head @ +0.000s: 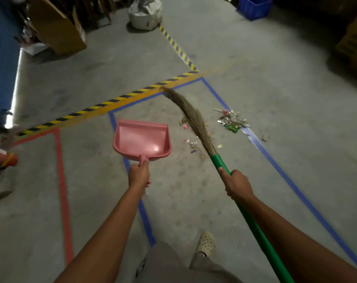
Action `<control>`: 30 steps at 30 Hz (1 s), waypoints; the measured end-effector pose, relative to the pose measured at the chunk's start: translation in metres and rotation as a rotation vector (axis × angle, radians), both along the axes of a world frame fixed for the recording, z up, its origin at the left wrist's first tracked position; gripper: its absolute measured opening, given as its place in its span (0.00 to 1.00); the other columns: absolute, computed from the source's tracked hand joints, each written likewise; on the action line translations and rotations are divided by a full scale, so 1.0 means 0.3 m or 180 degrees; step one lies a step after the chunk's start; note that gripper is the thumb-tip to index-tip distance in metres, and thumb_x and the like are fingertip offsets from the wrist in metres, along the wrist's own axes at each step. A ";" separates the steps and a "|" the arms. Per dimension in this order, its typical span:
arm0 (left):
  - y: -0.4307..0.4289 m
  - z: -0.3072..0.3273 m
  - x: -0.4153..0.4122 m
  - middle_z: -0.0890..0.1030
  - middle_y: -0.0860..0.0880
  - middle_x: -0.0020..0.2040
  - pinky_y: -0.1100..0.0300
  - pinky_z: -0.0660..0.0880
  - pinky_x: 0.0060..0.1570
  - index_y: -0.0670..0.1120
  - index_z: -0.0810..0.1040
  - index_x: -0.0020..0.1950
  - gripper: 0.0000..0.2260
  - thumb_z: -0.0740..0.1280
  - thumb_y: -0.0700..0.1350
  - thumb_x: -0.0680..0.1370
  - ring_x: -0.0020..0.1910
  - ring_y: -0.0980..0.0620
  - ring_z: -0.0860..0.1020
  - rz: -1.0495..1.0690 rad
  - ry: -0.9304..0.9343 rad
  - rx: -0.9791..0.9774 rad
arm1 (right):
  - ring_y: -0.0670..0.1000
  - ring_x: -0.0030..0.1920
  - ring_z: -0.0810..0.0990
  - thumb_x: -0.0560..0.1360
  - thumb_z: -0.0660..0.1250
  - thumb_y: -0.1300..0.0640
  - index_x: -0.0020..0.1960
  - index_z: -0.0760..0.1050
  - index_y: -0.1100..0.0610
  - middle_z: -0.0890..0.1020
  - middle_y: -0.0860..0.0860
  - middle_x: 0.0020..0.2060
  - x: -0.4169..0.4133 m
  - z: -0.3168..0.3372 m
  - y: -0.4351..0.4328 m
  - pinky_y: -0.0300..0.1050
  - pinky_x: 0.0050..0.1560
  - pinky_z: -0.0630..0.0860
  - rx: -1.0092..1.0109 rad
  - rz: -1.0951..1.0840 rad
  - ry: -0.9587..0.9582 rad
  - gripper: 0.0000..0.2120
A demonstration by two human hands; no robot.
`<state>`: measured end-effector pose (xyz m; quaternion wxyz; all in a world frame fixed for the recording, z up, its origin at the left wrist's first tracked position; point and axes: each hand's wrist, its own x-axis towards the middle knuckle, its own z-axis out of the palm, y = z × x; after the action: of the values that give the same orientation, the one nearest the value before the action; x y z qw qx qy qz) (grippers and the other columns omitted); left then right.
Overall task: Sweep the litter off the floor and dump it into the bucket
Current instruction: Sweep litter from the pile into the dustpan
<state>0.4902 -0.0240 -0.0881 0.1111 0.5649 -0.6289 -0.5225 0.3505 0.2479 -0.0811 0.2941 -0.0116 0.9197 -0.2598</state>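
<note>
**Broom and dustpan held over scattered litter**

Right of centre in the frame, on the grey concrete floor (pixel 194 190), lies the litter. Its main pile (pixel 232 120) is a loose heap of crumpled silvery, green and pink wrappers, resting against a blue tape line (pixel 275 160) that runs down toward the lower right. A thinner scatter of small scraps (pixel 191 142), pink, white and brownish, lies to the left of that pile, beside and partly under the broom, inside the blue-taped rectangle. One lone brown scrap (pixel 265 137) sits just outside the blue line, to the right.

The right hand (pixel 238 184) is clamped around the green handle of the broom (pixel 196 123); the long tan bristles slant up and to the left, their tip reaching the yellow-and-black striped tape (pixel 104 103) near mid-frame. The left hand (pixel 138 174) is closed on the stub handle of a pink dustpan (pixel 142 139), held at centre with its open mouth facing away; its glossy inside shows no litter. The two hands are well apart.

A cream perforated shoe (pixel 206 242) shows at the bottom of the frame. Red tape (pixel 61 180) marks another box in the lower left. At the top of the frame stand a white sack (pixel 145 15), a cardboard box (pixel 57 27) to its left and a blue crate (pixel 254 7) at upper right.
</note>
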 end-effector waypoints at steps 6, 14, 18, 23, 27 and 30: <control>-0.079 -0.075 -0.281 0.75 0.44 0.29 0.61 0.66 0.22 0.42 0.74 0.39 0.22 0.63 0.60 0.80 0.21 0.49 0.71 -0.0144 -0.0120 0.0178 | 0.53 0.36 0.84 0.81 0.58 0.35 0.52 0.73 0.59 0.82 0.56 0.41 -0.244 -0.088 0.001 0.49 0.37 0.84 0.0306 -0.0091 -0.0273 0.26; -0.233 -0.368 -0.605 0.74 0.43 0.31 0.63 0.64 0.21 0.42 0.74 0.42 0.20 0.62 0.58 0.82 0.23 0.50 0.69 -0.0155 -0.0426 0.0758 | 0.51 0.36 0.82 0.81 0.62 0.40 0.56 0.72 0.59 0.82 0.55 0.43 -0.559 -0.314 -0.132 0.45 0.36 0.82 0.0609 -0.0131 -0.0759 0.21; -0.280 -0.534 -0.747 0.73 0.43 0.31 0.63 0.64 0.22 0.41 0.75 0.44 0.19 0.62 0.56 0.82 0.23 0.50 0.69 -0.0236 -0.0658 0.0817 | 0.52 0.35 0.82 0.82 0.60 0.40 0.54 0.73 0.59 0.82 0.56 0.42 -0.704 -0.480 -0.154 0.44 0.32 0.80 0.0690 -0.0015 -0.0891 0.21; -0.314 -0.785 -0.907 0.74 0.43 0.31 0.61 0.65 0.24 0.41 0.75 0.42 0.19 0.62 0.57 0.82 0.23 0.49 0.69 -0.0322 -0.0923 0.0833 | 0.55 0.36 0.83 0.83 0.57 0.39 0.48 0.74 0.59 0.82 0.57 0.40 -0.871 -0.753 -0.161 0.49 0.38 0.82 0.0677 0.0288 -0.1016 0.22; -0.285 -1.037 -0.979 0.74 0.43 0.27 0.60 0.67 0.24 0.42 0.73 0.36 0.22 0.61 0.57 0.82 0.21 0.48 0.70 -0.0384 -0.1174 0.0705 | 0.55 0.37 0.83 0.82 0.58 0.39 0.46 0.75 0.58 0.81 0.55 0.37 -0.957 -1.051 -0.123 0.51 0.41 0.82 0.0789 0.0668 -0.1142 0.22; -0.237 -1.219 -1.001 0.73 0.44 0.27 0.61 0.65 0.22 0.43 0.72 0.35 0.23 0.61 0.58 0.82 0.20 0.49 0.69 -0.0367 -0.1294 0.0723 | 0.56 0.41 0.82 0.81 0.59 0.39 0.47 0.76 0.58 0.78 0.53 0.37 -0.996 -1.283 -0.063 0.47 0.41 0.78 0.1032 0.0880 -0.1316 0.23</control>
<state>0.1898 -0.0952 -0.4538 -0.1119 0.6305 -0.6067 -0.4709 0.0518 0.2291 -0.4660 0.5059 -0.0364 0.8595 -0.0639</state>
